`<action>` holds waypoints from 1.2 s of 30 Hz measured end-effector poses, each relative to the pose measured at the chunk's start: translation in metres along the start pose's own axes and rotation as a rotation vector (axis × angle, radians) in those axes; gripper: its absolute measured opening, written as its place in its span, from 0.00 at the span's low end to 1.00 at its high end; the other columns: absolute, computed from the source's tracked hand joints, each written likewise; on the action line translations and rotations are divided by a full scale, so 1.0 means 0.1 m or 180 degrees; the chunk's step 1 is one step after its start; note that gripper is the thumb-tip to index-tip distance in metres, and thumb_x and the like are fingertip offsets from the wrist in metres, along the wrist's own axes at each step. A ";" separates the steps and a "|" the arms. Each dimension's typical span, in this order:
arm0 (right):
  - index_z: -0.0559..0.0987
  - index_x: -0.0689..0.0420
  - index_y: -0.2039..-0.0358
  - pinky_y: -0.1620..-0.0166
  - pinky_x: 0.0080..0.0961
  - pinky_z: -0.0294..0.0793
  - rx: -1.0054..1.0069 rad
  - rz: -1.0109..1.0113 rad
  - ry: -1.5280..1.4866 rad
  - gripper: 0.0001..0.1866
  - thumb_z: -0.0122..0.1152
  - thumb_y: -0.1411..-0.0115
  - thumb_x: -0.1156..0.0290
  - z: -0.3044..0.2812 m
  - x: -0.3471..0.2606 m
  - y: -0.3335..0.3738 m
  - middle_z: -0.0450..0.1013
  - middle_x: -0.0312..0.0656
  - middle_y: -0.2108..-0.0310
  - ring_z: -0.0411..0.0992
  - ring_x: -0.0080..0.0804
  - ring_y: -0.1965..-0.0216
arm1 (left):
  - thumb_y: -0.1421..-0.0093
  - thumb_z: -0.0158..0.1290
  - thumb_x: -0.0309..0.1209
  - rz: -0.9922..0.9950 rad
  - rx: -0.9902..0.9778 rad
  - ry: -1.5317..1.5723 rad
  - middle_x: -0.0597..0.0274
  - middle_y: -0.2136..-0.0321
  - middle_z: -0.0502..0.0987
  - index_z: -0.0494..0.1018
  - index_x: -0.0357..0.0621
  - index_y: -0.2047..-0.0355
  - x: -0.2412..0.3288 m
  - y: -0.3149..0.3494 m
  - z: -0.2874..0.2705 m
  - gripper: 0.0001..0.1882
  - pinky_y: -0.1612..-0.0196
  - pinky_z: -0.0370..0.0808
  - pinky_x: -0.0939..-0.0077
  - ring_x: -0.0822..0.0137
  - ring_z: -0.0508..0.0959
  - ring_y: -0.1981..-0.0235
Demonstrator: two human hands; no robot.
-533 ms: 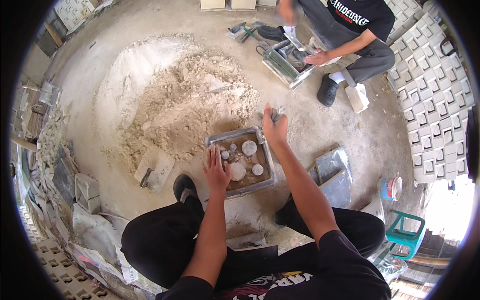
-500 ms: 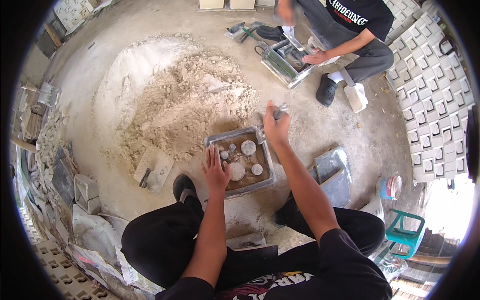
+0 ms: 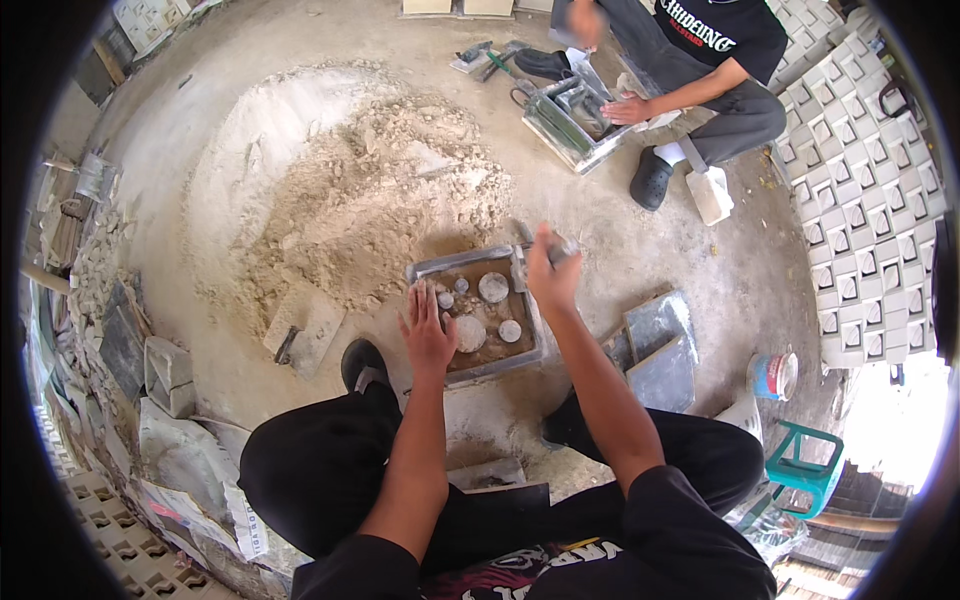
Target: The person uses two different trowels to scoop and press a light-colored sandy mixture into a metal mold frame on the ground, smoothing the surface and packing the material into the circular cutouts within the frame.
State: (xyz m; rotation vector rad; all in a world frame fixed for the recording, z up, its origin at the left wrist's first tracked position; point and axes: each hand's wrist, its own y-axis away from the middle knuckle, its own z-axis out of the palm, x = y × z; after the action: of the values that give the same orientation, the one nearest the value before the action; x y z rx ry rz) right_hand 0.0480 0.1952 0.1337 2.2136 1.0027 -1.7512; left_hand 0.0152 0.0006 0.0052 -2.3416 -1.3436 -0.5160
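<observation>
A rectangular grey mould frame [image 3: 495, 368] lies on the ground between my feet, with brown sandy material inside. Several round pale discs, such as the large disc [image 3: 469, 334] and the upper disc [image 3: 493, 288], sit in that material. My left hand [image 3: 430, 335] rests with fingers stretched over the frame's left side, beside the small discs. Raised at the frame's upper right corner, my right hand [image 3: 552, 275] is closed round a short grey tool [image 3: 567, 246]; motion blur hides its exact kind.
A large heap of pale powder [image 3: 370, 180] rises beyond the frame. At upper right, a seated co-worker's hand [image 3: 627, 108] is on another mould [image 3: 580, 135]. Grey slabs [image 3: 660, 345], a paint bucket [image 3: 774, 376] and a green stool [image 3: 806, 465] stand right; a trowel [image 3: 288, 347] lies left.
My right hand has come down slightly with the grey tool. My left hand stays on the frame's left side. The whole view has shifted a little.
</observation>
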 end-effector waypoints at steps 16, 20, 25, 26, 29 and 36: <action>0.70 0.62 0.83 0.79 0.28 0.59 -0.0184 -0.0013 -0.0184 0.22 0.52 0.34 0.64 -0.14 -0.24 0.14 0.62 0.32 0.88 0.59 0.17 0.82 | 0.41 0.45 0.37 0.0075 0.0121 0.0025 0.63 0.32 0.53 0.54 0.47 0.34 -0.07 -0.05 0.03 0.34 0.35 0.46 0.41 0.60 0.50 0.30; 0.72 0.64 0.81 0.79 0.29 0.60 -0.0286 0.0029 0.0240 0.20 0.53 0.34 0.64 -0.12 0.12 0.09 0.61 0.35 0.90 0.60 0.17 0.82 | 0.41 0.45 0.37 0.0029 -0.0022 0.0078 0.63 0.32 0.53 0.54 0.49 0.34 0.00 0.00 0.04 0.34 0.35 0.45 0.42 0.61 0.49 0.30; 0.72 0.65 0.82 0.81 0.30 0.59 -0.0193 -0.0226 0.0172 0.21 0.52 0.34 0.65 -0.13 0.08 0.23 0.61 0.37 0.90 0.60 0.19 0.84 | 0.41 0.46 0.37 0.0035 -0.0029 0.0049 0.63 0.32 0.52 0.54 0.49 0.34 -0.02 0.07 0.06 0.34 0.34 0.45 0.43 0.62 0.49 0.30; 0.72 0.65 0.82 0.81 0.29 0.59 -0.0262 -0.0388 0.0154 0.21 0.52 0.34 0.65 -0.05 0.06 0.16 0.61 0.37 0.90 0.60 0.19 0.84 | 0.41 0.46 0.37 0.0042 0.0003 0.0074 0.63 0.32 0.52 0.54 0.49 0.34 -0.04 0.02 0.06 0.34 0.34 0.44 0.43 0.62 0.49 0.30; 0.71 0.65 0.81 0.81 0.30 0.59 -0.0018 -0.0032 0.0261 0.21 0.52 0.34 0.64 -0.11 -0.23 0.12 0.61 0.39 0.90 0.59 0.21 0.85 | 0.41 0.46 0.36 0.0040 0.0000 0.0023 0.63 0.32 0.53 0.54 0.48 0.34 -0.03 0.05 0.06 0.34 0.34 0.45 0.42 0.60 0.49 0.30; 0.69 0.63 0.84 0.81 0.29 0.57 -0.0121 0.0155 0.0154 0.22 0.53 0.35 0.64 -0.03 -0.26 0.04 0.62 0.36 0.90 0.57 0.18 0.84 | 0.41 0.45 0.36 0.0052 0.0058 0.0027 0.62 0.32 0.53 0.54 0.48 0.34 -0.06 0.01 0.05 0.34 0.35 0.46 0.41 0.59 0.50 0.31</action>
State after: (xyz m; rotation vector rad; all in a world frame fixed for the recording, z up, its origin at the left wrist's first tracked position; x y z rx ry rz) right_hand 0.0495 0.1831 0.1572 2.2477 0.9749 -1.6523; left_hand 0.0133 -0.0018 -0.0021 -2.3311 -1.3188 -0.5062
